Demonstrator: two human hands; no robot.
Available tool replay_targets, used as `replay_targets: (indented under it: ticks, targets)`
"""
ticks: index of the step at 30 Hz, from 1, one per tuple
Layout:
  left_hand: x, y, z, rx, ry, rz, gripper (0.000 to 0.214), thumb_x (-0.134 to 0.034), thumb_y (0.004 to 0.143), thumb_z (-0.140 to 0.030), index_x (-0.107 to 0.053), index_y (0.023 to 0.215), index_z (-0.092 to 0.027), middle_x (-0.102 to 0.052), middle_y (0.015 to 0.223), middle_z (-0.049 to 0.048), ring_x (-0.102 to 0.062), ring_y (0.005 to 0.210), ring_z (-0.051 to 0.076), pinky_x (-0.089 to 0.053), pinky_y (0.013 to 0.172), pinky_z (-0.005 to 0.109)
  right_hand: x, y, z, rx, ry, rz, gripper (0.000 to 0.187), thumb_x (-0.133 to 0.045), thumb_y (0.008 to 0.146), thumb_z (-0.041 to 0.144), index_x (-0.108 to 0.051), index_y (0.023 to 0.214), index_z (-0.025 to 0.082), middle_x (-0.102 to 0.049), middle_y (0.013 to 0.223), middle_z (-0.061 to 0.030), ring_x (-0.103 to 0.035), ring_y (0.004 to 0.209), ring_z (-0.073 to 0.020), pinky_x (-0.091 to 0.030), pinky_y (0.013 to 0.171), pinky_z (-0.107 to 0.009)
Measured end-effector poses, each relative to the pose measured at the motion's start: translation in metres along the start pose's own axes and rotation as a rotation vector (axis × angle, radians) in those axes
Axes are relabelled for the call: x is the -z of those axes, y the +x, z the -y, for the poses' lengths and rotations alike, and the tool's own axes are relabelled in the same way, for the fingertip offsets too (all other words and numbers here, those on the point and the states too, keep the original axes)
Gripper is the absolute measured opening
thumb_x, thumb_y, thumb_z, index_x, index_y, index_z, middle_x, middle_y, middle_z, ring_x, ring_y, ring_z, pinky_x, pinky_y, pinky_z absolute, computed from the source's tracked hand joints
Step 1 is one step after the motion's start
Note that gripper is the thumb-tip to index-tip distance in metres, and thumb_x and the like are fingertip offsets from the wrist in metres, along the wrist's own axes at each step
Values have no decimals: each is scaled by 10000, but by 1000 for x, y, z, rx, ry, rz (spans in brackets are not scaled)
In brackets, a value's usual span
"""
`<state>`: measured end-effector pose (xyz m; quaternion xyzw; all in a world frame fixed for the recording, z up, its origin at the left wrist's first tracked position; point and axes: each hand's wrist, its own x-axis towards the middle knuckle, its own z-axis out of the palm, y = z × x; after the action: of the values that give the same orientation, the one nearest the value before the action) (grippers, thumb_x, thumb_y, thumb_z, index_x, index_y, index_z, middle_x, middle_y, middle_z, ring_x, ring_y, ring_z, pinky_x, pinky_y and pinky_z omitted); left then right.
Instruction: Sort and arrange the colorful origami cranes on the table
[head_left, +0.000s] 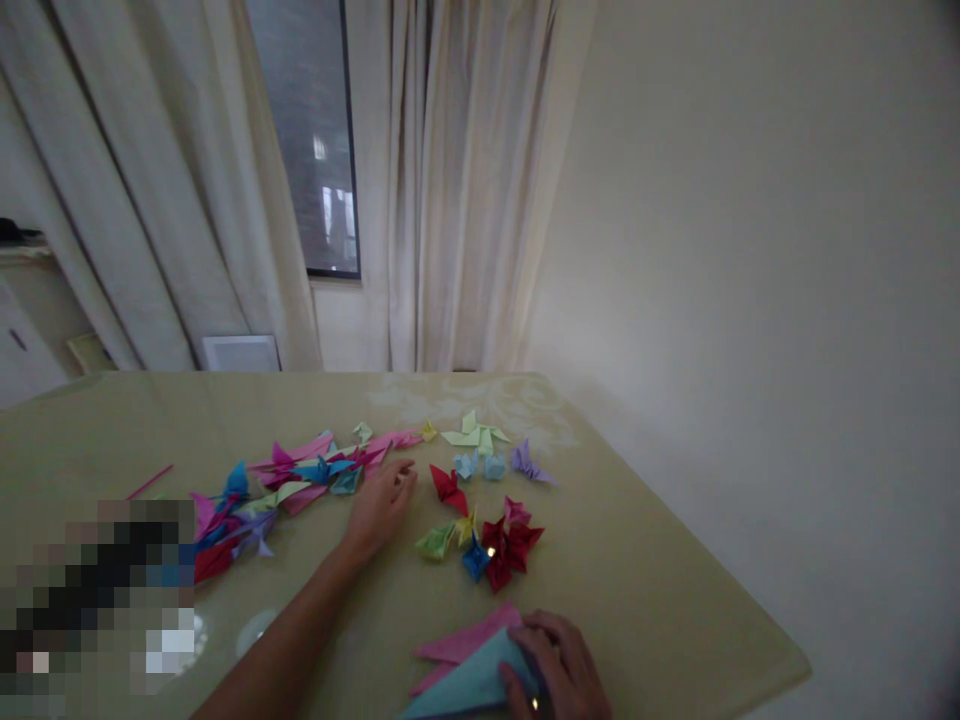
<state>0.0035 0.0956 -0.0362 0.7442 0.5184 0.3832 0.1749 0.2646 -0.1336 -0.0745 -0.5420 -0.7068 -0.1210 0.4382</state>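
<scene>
A light blue folded paper shape (476, 672) is held at the near edge of the view by the right hand (564, 660), the thumb being laid over its near side and the other fingers bent over the far side, so that the paper is pinched at its right end; just behind it lies a pink folded paper shape with long points (469, 640), by which the fingers of the same hand are nearly met; whether it is gripped too cannot be told. The left hand (381, 505) is stretched forward over the pale green tabletop (660, 580), with its fingers pointed to the right and loosely bent; whether anything is pinched between them cannot be told.

Just to the left of that hand, a long heap of pink, blue, pale green, lavender and red folded paper shapes (322, 468) is spread; to its right, a red pointed folded paper shape (448, 490) is seen, well apart from the light blue one in the right hand. Nearer, a cluster is formed by a yellow-green folded paper shape (435, 542), a small yellow one (466, 525), a deep blue one (475, 560) and dark red pointed ones (517, 548); farther back, two small pale blue folded paper shapes (480, 466) are flanked on the right by a lavender one (529, 463), and behind them a pale green pointed one (476, 436) is placed. Beyond the table, cream curtains (480, 180) are hung beside a dark window (307, 130).
</scene>
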Motion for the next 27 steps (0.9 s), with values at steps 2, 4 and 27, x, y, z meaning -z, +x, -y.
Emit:
replay_targets:
  ticks: [2, 4, 27]
  targets:
    - [1, -2, 1, -80, 42, 51, 498, -410, 1058, -451, -647, 1390, -166, -709, 1394, 172, -651, 1302, 324, -484, 1135, 547, 5, 9, 2, 182, -40, 60, 302, -622, 1032, 500, -738, 1199, 278, -783, 1150, -106, -766, 949, -264, -625, 816, -350]
    - [-2, -6, -3, -178, 71, 143, 473, -446, 1057, -453, -649, 1420, -225, -698, 1442, 117, -617, 1366, 293, -454, 1184, 510, 11, 17, 6, 287, -44, 153, 372, -679, 997, 540, -715, 1268, 287, -789, 1213, -80, -759, 998, -264, -613, 842, -352]
    - [2, -26, -15, -122, 425, -23, 504, -453, 980, -131, -635, 1443, -207, -698, 1388, 156, -606, 1312, 314, -459, 1137, 517, 21, 22, 18, 155, 96, 370, 620, -815, 826, 681, -705, 1305, 303, -774, 1233, -67, -725, 1071, -287, -561, 957, -364]
